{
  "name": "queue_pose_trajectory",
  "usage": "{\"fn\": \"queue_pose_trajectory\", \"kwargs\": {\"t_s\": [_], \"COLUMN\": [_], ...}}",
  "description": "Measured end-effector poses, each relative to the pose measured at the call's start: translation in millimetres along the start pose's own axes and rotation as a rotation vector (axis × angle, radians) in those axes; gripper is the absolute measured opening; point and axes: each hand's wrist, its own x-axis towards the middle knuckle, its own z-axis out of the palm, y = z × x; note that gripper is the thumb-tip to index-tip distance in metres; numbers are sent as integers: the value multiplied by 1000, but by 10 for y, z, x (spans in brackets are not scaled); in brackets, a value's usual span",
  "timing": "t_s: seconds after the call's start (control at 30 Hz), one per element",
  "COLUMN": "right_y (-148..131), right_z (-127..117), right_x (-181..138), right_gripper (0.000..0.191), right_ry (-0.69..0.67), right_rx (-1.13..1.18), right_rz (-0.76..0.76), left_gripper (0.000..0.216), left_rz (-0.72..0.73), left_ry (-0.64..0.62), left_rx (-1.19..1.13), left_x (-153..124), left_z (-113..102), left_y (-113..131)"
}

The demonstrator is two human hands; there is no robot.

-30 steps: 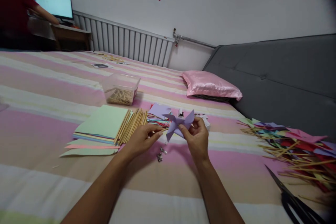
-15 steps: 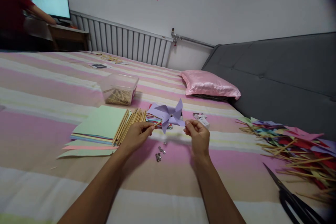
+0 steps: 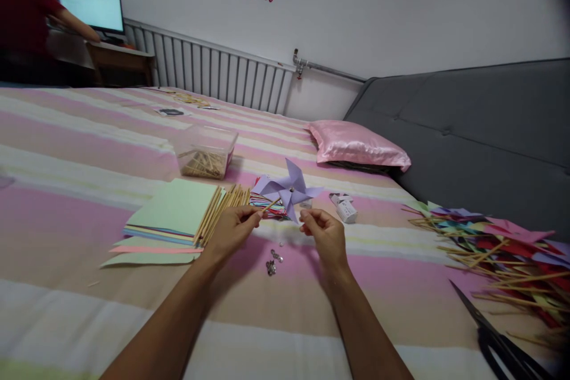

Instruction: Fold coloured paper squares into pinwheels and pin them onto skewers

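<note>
Pinching the stick (image 3: 269,206), left hand (image 3: 232,229) slants the purple pinwheel (image 3: 289,189) up-right and away; grip of right hand (image 3: 323,233) unclear.

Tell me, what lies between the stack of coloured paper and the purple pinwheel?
In the head view, a bundle of wooden sticks lies there, overlapping the edge of the paper stack nearest the pinwheel.

lilac paper pinwheel (image 3: 288,190), on wooden stick (image 3: 271,205)
</note>
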Motion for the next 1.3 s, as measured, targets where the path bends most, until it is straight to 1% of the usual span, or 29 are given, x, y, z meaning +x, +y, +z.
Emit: {"fn": "queue_pose_trajectory", "kwargs": {"t_s": [0.1, 0.17, 0.3, 0.4, 0.5, 0.6, 0.67, 0.73, 0.83, 0.9, 0.97, 1.1, 1.17, 1.23, 1.3], "right_y": [-12, -20, -19, -15, -2, 28, 43, 43, 20, 6, 5, 13, 4, -11, -13], "right_z": [-44, -77, -116, -115, -90, -47, -13, 19, 50, 56, 47, -12, -48, -73, -82], "right_x": [38, 62, 87, 84, 69, 44, 20, -6, -38, -43, -30, 28, 51, 61, 64], "right_gripper": [43, 48, 44, 39, 39, 40, 42, 43, 45, 45, 45, 48, 51, 54, 57], "right_ry": [210, 290, 307, 305, 252, 107, -1, -76, -140, -158, -125, 105, 190, 211, 192], "right_rx": [43, 83, 111, 104, 87, 56, 38, 25, 14, 13, 33, 158, 211, 223, 208], "right_rz": [-67, -93, -97, -95, -73, -36, -17, 0, 30, 49, 50, 17, 2, -12, -23], "left_gripper": [34, 32, 31, 29, 28, 29, 30, 31, 30, 30, 30, 29, 28, 28, 28], "left_rz": [29, 39, 32, 37, 42, 29, 10, -1, -2, -7, -8, 1, -1, -3, -6], "left_ry": [15, -7, -70, -68, -41, -16, -20, -30, -38, -44, -46, -67, -89, -96, -92], "left_rx": [46, 91, 162, 149, 101, 44, 18, 5, 13, 19, 20, 59, 79, 87, 93], "left_x": [-4, -1, 7, 5, -2, -5, -6, -9, -15, -13, -8, 1, -3, -12, -23], "left_z": [1, -3, -13, -9, 0, 5, 9, 15, 26, 28, 24, 9, 6, 7, 13], "left_y": [10, 16, 30, 45, 52, 36, 22, 18, 33, 44, 46, 31, 28, 36, 53]}}
